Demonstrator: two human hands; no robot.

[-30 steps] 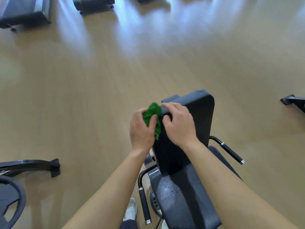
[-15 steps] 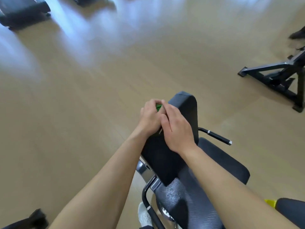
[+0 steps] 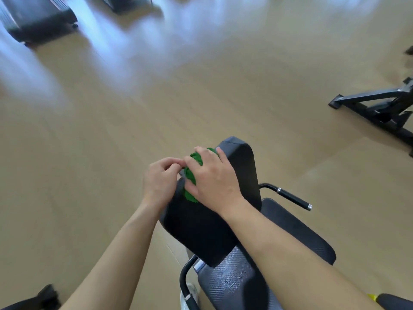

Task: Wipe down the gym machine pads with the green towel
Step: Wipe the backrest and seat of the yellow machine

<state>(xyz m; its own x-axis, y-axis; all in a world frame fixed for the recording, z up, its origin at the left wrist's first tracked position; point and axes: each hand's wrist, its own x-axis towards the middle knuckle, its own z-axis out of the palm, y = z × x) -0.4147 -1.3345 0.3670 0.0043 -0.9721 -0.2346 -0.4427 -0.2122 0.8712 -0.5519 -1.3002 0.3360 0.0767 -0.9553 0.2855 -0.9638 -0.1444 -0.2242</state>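
Note:
The black back pad (image 3: 242, 175) of a gym machine stands in front of me, with its textured seat pad (image 3: 295, 233) below it. The green towel (image 3: 190, 175) is bunched against the back pad's upper left edge. My right hand (image 3: 213, 177) lies over the towel, fingers curled round it, and holds it to the pad. Beside it, my left hand (image 3: 159, 181) has its fingers curled, and the fingertips pinch at the towel's left edge. Most of the towel is hidden under my right hand.
Black handles stick out at the seat's right (image 3: 290, 198) and left (image 3: 186, 276). Another machine's black base frame (image 3: 375, 108) stands on the wooden floor at right. Treadmills (image 3: 38, 19) stand at far left. A black machine foot (image 3: 44, 296) and my white shoe (image 3: 190, 294) are at the bottom.
The towel has passed from my left hand to under my right hand, which now covers it on the pad. The view has swung right, bringing the other machine's frame into sight.

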